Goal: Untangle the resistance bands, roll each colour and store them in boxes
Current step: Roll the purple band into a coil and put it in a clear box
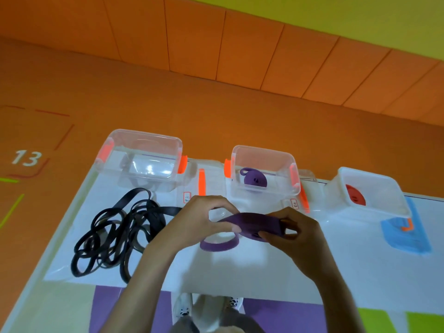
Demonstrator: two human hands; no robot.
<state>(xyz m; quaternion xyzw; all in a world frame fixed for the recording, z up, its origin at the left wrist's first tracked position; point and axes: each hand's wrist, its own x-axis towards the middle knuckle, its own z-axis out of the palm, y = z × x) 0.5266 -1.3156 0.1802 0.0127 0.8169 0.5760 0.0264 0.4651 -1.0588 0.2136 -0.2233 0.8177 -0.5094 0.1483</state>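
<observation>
A purple resistance band [249,224] is held just above the white table [360,272], partly rolled, with a loose loop hanging down to the table top. My left hand [204,219] pinches its left side. My right hand [288,229] grips the rolled part on the right. A tangle of black bands [120,234] lies on the table to the left of my hands. Behind stand three clear boxes: the left box [144,159] looks empty, the middle box [264,171] holds a rolled purple band [254,180], and the right box [370,191] holds a rolled red band [355,194].
Box lids with orange clips [201,181] lie between the boxes. A blue lid [406,234] lies under the right box's front. The table's near edge runs just above my shoes [185,306]. Orange floor and wall panels surround the table.
</observation>
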